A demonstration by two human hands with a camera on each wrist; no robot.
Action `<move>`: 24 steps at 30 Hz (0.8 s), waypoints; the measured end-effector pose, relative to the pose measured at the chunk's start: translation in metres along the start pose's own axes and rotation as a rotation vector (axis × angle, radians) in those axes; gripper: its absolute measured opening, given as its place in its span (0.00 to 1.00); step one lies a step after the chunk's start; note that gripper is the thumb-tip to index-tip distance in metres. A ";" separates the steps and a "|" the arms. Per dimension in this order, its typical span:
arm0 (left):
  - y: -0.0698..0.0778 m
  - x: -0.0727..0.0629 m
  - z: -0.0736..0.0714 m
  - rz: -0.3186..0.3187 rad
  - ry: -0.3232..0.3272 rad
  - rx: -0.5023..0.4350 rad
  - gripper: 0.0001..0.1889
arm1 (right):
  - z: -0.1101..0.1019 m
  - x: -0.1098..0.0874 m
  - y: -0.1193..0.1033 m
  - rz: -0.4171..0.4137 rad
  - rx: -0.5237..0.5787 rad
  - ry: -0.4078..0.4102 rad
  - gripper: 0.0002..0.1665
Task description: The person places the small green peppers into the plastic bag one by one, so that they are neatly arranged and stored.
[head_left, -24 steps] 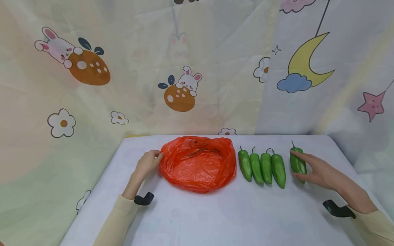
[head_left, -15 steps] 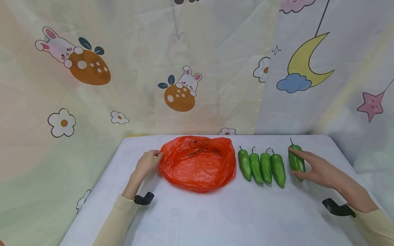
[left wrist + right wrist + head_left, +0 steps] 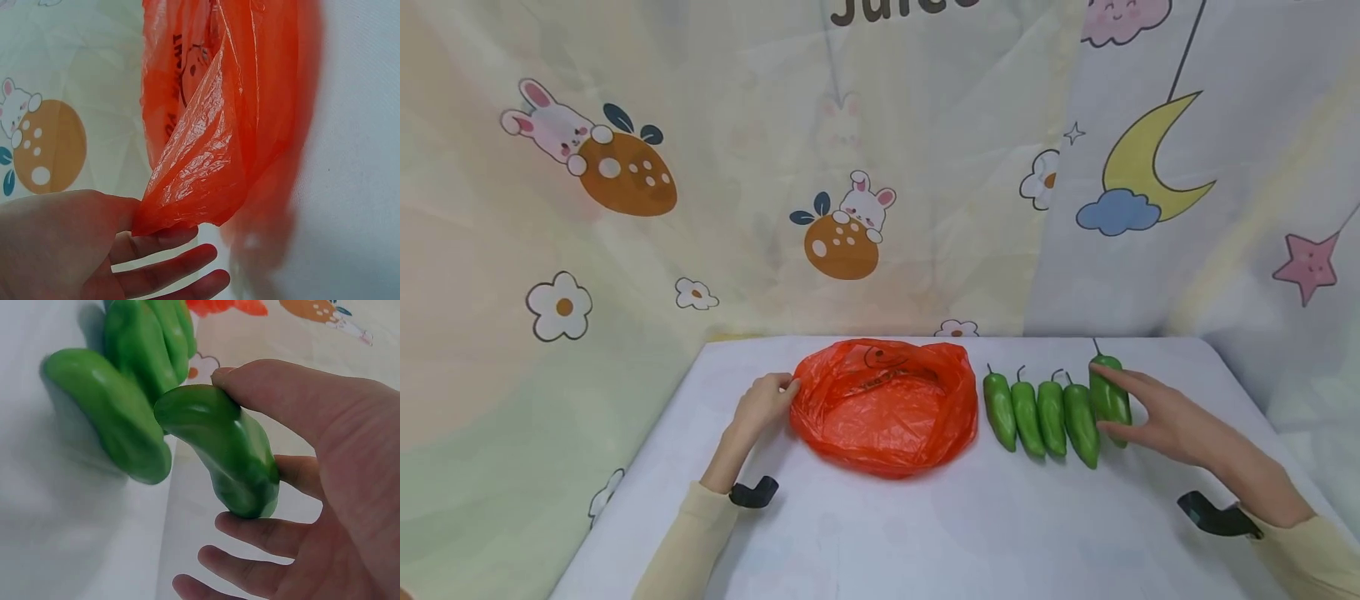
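Apparently, one green pepper (image 3: pixel 1111 405) is just beside the four other peppers (image 3: pixel 1051 418), pinched between thumb and fingers of the right hand (image 3: pixel 1180 423), probably for steadiness; the left hand (image 3: pixel 765 402) pinches the red bag (image 3: pixel 883 414), likely holding its mouth wide.

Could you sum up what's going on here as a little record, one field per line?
Table: white
Bag: red plastic, mouth open, dark print on it
Left hand: pinches the bag's edge
Right hand: holds one green pepper between thumb and fingers
Row of peppers: four, green, lying side by side between bag and held pepper
Peppers in view: five
Backdrop: pale, cartoon prints
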State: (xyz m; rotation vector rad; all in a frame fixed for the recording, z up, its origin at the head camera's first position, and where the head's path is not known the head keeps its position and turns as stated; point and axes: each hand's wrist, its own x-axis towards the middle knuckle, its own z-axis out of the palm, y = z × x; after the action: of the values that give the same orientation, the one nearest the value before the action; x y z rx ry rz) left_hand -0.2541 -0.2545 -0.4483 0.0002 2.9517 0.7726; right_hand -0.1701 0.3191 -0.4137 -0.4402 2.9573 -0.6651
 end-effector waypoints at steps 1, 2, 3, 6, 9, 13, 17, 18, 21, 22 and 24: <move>0.000 0.000 0.001 0.000 -0.001 0.002 0.20 | 0.001 0.000 -0.002 -0.005 0.001 0.003 0.54; 0.000 -0.001 0.001 -0.004 -0.004 -0.001 0.20 | 0.001 0.000 -0.003 -0.007 0.000 0.005 0.54; 0.000 -0.001 0.002 -0.007 -0.007 -0.001 0.20 | 0.002 0.000 -0.005 -0.010 -0.001 0.007 0.54; -0.001 -0.002 0.003 -0.015 -0.005 0.001 0.21 | 0.003 0.003 -0.010 -0.015 -0.003 0.011 0.53; -0.001 -0.002 0.002 -0.019 0.012 0.002 0.21 | 0.004 0.007 -0.016 -0.030 -0.006 0.018 0.52; -0.003 -0.002 0.003 -0.028 0.021 -0.004 0.20 | 0.005 0.010 -0.027 -0.037 -0.006 0.006 0.52; -0.003 -0.001 0.004 -0.026 0.011 -0.010 0.21 | 0.006 0.012 -0.037 -0.037 0.001 -0.012 0.51; -0.003 -0.001 0.005 -0.029 0.009 -0.015 0.21 | 0.007 0.013 -0.039 -0.038 0.004 -0.014 0.51; -0.003 0.000 0.005 -0.033 0.005 -0.024 0.21 | 0.008 0.014 -0.045 -0.044 0.016 -0.018 0.50; -0.003 0.000 0.005 -0.032 0.004 -0.025 0.21 | 0.009 0.015 -0.046 -0.045 0.021 -0.021 0.50; -0.002 0.000 0.005 -0.035 0.005 -0.029 0.21 | 0.009 0.016 -0.049 -0.048 0.032 -0.021 0.50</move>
State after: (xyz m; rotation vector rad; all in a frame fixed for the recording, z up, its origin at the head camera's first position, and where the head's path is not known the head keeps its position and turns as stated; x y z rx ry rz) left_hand -0.2535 -0.2538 -0.4540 -0.0558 2.9359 0.8119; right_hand -0.1712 0.2683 -0.4012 -0.5144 2.9211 -0.7071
